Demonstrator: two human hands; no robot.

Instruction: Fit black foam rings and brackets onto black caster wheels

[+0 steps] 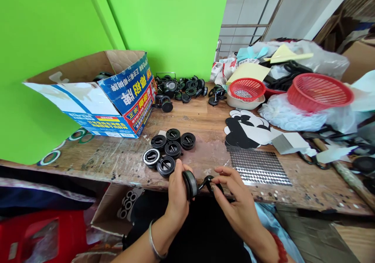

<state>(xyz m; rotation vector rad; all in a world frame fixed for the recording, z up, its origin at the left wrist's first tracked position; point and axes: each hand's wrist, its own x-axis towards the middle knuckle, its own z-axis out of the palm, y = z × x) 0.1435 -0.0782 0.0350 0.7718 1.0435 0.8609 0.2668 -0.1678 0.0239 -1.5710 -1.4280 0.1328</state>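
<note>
My left hand [177, 194] is closed around a round black disc part with a ribbed silver rim [191, 184], held on edge at the table's front edge. My right hand [234, 200] pinches a small black clip piece [208, 183] that touches the disc's right side. Just left of my hands, several matching black round parts [170, 149] lie in a cluster on the worn wooden table [205, 153]. A silver dotted sticker sheet [258, 165] lies right of my right hand.
An open blue-and-white cardboard box [117, 95] stands at the left. More black parts [181, 89] are piled by the green wall. Two red baskets [247, 89] [319, 91], black-and-white cutouts [246, 130], plastic bags and papers fill the right. A red stool [43, 235] is below left.
</note>
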